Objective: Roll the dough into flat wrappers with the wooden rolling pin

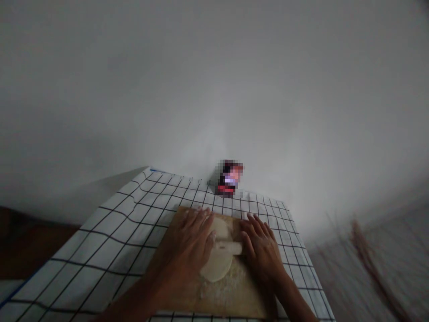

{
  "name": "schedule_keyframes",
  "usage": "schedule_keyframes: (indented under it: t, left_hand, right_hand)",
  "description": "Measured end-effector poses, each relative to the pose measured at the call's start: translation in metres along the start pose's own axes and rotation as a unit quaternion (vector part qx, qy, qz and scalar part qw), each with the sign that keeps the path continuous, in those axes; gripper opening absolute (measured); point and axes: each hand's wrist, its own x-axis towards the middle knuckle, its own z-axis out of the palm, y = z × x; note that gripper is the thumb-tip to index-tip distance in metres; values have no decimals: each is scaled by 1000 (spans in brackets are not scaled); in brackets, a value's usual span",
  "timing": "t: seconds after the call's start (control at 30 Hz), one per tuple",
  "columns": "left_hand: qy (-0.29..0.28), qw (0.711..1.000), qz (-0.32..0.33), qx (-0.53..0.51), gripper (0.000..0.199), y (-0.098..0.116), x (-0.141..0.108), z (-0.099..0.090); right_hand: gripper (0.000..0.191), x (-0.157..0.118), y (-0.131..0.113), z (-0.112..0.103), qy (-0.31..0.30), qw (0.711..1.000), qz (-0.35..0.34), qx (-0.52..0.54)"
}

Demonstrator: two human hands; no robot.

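Observation:
A pale rolling pin (229, 248) lies crosswise over a thin, flattened sheet of dough (217, 268). The dough shows both in front of the pin and behind it. My left hand (194, 232) rests palm down over the pin's left end, fingers stretched forward. Over the right end lies my right hand (263, 243), also palm down, with its fingers extended and slightly apart. Both hands cover the pin's ends. Under everything is a wooden board (187, 293), dusted with flour (221, 290) near its front.
The board sits on a white tablecloth (124, 241) with a black grid. A pixelated red and black object (230, 179) stands at the table's back, against a pale wall (214, 89). A blurred broom-like bundle (365, 255) is on the right.

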Motion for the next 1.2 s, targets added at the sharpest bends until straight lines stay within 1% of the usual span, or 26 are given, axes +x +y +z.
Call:
schedule_keyframes:
  t: [0.1,0.17,0.27,0.33,0.4,0.47,0.57,0.6,0.67,0.73,0.77,0.83,0.9,1.0,1.07,1.13,1.2]
  left_hand:
    - [10,999,40,14,54,15,-30,-12]
    - [11,998,63,20,58,20,-46,-20]
    - [17,996,91,19,61,20,-58,-27]
    - [17,995,99,18,62,15,-55,-25]
    - [12,996,93,14,62,6,-42,-18]
    - [7,998,70,-2,55,-5,-20,-8]
    - [-15,999,-3,-29,35,-23,22,2]
    - [-32,999,-31,-29,32,-28,35,3]
    - [-76,994,-75,-22,32,-36,59,1]
    - [-111,988,-103,-15,35,-41,75,-2]
    - [-121,986,-115,-12,36,-43,79,-3]
    - [-126,984,-127,-11,37,-43,81,-4]
    - [-110,987,-115,-20,34,-41,75,-2]
    - [-52,996,-64,-43,33,-33,55,5]
    - [-22,998,-26,-43,38,-26,34,8]
    - [-17,999,5,-33,45,-17,9,8]
    - [-21,999,27,-22,52,-7,-18,3]
  right_hand:
    - [40,-42,-16,-10,7,1000,-9,8]
    - [34,-62,-24,-12,23,999,-6,22]
    - [17,-79,-30,-11,31,999,-6,30]
    - [17,-79,-30,-11,17,999,-5,35]
    - [27,-68,-26,-12,8,999,-5,42]
    - [33,-47,-21,-12,9,999,-8,47]
    - [29,-1,-10,-10,-7,999,-9,50]
    - [28,16,-6,-9,-21,999,-5,47]
    - [31,47,1,-5,-50,998,10,40]
    - [37,71,5,0,-59,997,23,35]
    - [40,79,6,2,-60,997,26,34]
    - [41,84,7,4,-61,997,28,32]
    - [41,75,6,2,-59,997,21,34]
    - [38,41,1,-5,-52,998,-11,44]
    - [36,11,-4,-8,-43,997,-31,55]
    - [30,-17,-9,-8,-17,997,-34,63]
    - [24,-42,-13,-4,21,998,-19,55]
